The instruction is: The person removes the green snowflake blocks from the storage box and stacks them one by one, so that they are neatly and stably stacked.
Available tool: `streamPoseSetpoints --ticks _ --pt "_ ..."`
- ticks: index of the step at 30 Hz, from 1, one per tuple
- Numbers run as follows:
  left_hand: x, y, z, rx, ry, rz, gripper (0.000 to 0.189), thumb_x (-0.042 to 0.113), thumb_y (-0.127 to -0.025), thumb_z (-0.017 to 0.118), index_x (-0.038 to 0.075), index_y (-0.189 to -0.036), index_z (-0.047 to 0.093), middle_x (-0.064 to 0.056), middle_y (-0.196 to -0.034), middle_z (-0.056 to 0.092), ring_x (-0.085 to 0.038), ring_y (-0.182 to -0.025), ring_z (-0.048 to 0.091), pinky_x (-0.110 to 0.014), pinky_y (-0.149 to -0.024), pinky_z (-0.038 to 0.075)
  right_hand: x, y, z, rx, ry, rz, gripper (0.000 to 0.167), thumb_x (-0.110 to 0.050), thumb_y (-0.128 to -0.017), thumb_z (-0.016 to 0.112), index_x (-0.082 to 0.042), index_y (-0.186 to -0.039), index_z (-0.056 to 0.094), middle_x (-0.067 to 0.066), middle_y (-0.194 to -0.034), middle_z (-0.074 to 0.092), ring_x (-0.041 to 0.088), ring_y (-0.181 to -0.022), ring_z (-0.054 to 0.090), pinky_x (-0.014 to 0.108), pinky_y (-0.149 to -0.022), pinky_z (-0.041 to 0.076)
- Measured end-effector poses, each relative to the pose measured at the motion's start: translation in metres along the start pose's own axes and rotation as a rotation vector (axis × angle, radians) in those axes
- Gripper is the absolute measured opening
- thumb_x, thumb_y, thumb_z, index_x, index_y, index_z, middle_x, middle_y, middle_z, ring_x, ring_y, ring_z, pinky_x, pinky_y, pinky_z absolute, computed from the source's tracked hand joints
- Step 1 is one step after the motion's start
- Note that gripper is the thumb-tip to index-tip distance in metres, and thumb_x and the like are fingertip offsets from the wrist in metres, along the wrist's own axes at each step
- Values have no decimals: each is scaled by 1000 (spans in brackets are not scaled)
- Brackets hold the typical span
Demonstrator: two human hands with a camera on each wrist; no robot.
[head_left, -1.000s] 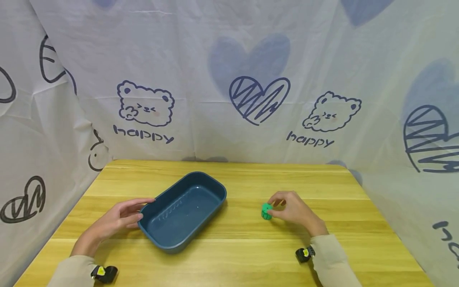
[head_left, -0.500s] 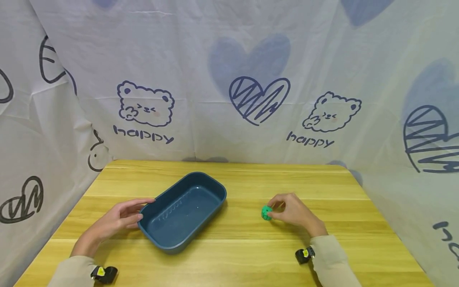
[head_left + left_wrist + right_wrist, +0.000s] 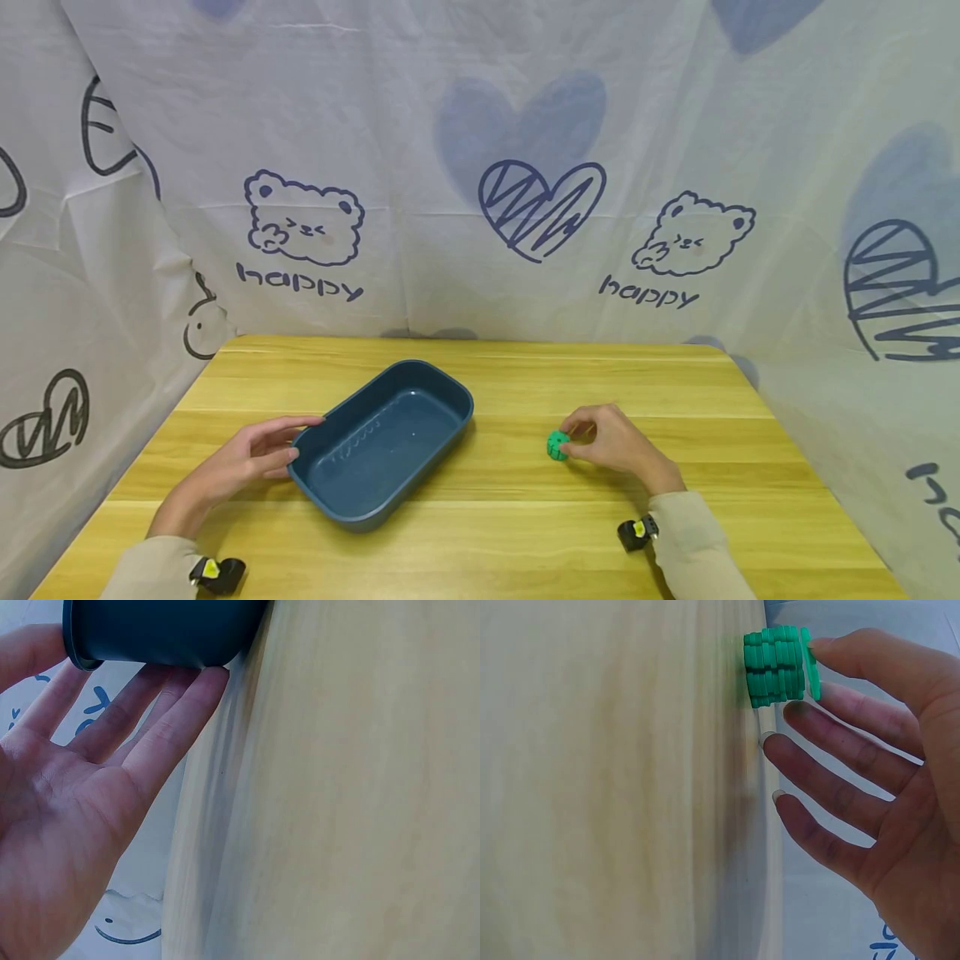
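Note:
In the head view my right hand (image 3: 611, 442) is at a small stack of green notched discs (image 3: 556, 446) standing on the table. The right wrist view shows its thumb and a fingertip pinching the top disc (image 3: 811, 664), which leans slightly off the stack (image 3: 774, 667). The other fingers (image 3: 825, 829) reach loosely beside the stack. On the left lies a dark blue plastic box (image 3: 382, 450), long with rounded corners. My left hand (image 3: 247, 458) rests at its left corner, thumb by the rim and fairly straight fingers (image 3: 180, 720) against the outer wall.
The yellow wood-grain table (image 3: 510, 542) extends between box and stack and in front of both. A white printed cloth (image 3: 420, 167) hangs behind the table and along its sides. Each wrist carries a small black camera (image 3: 636, 533).
My right hand has lowered slightly, and the green stack with its top disc looks shorter than a second ago. My left hand and the box have stayed in place.

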State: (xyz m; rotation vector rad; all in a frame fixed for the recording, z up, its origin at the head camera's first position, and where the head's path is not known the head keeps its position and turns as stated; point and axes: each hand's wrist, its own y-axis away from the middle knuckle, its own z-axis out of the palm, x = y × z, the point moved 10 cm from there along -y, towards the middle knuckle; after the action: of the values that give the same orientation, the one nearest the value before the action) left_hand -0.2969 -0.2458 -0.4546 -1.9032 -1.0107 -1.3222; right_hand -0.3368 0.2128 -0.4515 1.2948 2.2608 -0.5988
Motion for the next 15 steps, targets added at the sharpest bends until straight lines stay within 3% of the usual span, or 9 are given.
streamPoseSetpoints --ticks 6,15 --pt "0 0 0 8 -3 -3 48 9 -106 53 -1 -152 45 33 -142 52 16 -125 51 -26 -90 60 1 -1 1 -5 -3 4 20 -21 -86 84 -11 -102 78 2 -98 78 12 -85 72 24 -76 60" --pt "1 0 1 -3 17 -14 48 8 -106 51 -2 -153 43 31 -142 53 8 -124 57 -27 -90 60 4 -2 2 -8 -1 4 21 -22 -86 84 -12 -102 78 0 -98 78 9 -84 71 25 -77 59"
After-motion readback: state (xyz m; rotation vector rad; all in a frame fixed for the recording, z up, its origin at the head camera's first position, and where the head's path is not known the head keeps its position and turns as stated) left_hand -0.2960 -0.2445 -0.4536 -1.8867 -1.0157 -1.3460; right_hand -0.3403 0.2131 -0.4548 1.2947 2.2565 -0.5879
